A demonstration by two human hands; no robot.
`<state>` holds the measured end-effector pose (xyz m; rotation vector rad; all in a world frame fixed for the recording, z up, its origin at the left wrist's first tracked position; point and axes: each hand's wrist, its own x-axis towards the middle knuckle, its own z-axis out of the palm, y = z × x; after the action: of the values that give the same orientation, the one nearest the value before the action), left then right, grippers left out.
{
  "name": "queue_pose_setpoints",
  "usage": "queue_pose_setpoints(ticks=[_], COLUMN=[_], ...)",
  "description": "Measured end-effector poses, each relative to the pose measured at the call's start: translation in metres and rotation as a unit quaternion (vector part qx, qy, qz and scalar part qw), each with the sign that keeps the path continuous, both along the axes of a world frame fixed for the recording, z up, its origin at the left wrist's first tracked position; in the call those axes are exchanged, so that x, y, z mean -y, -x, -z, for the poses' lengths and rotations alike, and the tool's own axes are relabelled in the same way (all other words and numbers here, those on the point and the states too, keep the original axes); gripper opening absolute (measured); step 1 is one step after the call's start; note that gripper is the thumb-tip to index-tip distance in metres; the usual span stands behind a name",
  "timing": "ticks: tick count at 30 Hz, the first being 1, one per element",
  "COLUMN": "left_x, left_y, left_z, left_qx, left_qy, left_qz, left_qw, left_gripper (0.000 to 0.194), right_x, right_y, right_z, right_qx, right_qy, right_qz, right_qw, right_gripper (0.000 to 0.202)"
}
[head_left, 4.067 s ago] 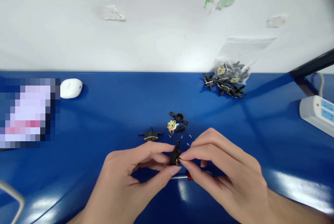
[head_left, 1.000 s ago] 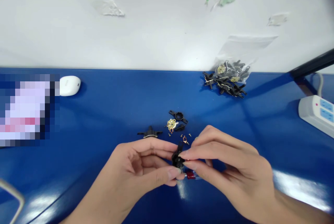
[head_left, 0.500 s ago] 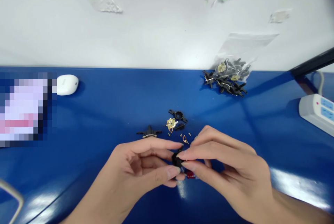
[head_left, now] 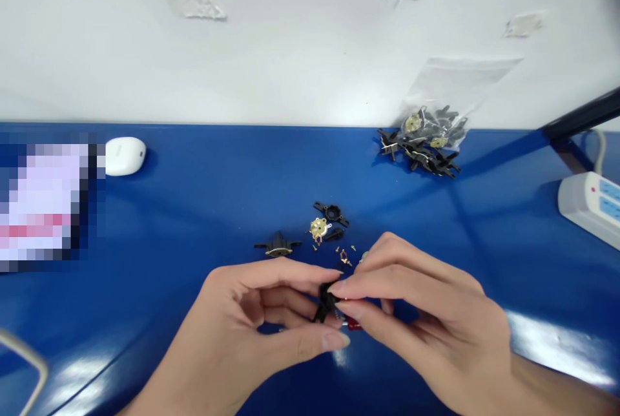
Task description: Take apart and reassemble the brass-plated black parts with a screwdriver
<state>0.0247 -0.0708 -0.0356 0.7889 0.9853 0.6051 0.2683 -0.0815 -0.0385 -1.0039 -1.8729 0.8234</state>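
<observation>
Small black plastic part (head_left: 327,298) now turned: prong, up a moment ago, points down toward palm of left hand (head_left: 242,319). Left thumb lifted off, lower; fingers curl behind part, their grip unclear. Right hand (head_left: 431,319): thumb and index together, pinched on part, above blue bench (head_left: 217,177). Copper-coloured ring clip (head_left: 343,256), absent from that spot earlier, lies by tiny screws (head_left: 353,249). Changes suggest part being reoriented, clip set aside.
</observation>
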Motion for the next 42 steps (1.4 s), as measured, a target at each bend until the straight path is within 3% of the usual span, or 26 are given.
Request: queue_pose_setpoints(ticks=[6, 16, 22, 32, 42], left_x=[0.0019, 0.0034, 0.004, -0.0032, -0.0016], left_y=[-0.003, -0.0053, -0.0057, -0.0044, -0.0043], left_z=[-0.0065, -0.002, -0.0025, -0.0032, -0.0046], left_qx=[-0.062, -0.117, -0.092, 0.039, 0.026], left_qy=[-0.069, -0.136, -0.099, 0.025, 0.017], left_qz=[-0.003, -0.01, -0.01, 0.001, 0.001], left_qw=[0.996, 0.984, 0.991, 0.999, 1.0], left_gripper=[0.025, 0.018, 0.019, 0.008, 0.008], right_x=[0.0018, 0.0012, 0.0032, 0.0031, 0.0055], right_y=[0.0029, 0.0002, 0.0016, -0.0012, -0.003], right_z=[-0.0017, -0.0015, -0.0024, -0.0015, 0.0008], right_qx=[0.009, 0.003, -0.001, 0.008, 0.012], right_qy=[-0.011, -0.014, -0.01, -0.02, -0.026], right_qz=[-0.003, -0.016, -0.005, -0.008, -0.01], right_qw=[1.0, 1.0, 1.0, 1.0, 1.0], right_gripper=[0.015, 0.021, 0.018, 0.026, 0.029])
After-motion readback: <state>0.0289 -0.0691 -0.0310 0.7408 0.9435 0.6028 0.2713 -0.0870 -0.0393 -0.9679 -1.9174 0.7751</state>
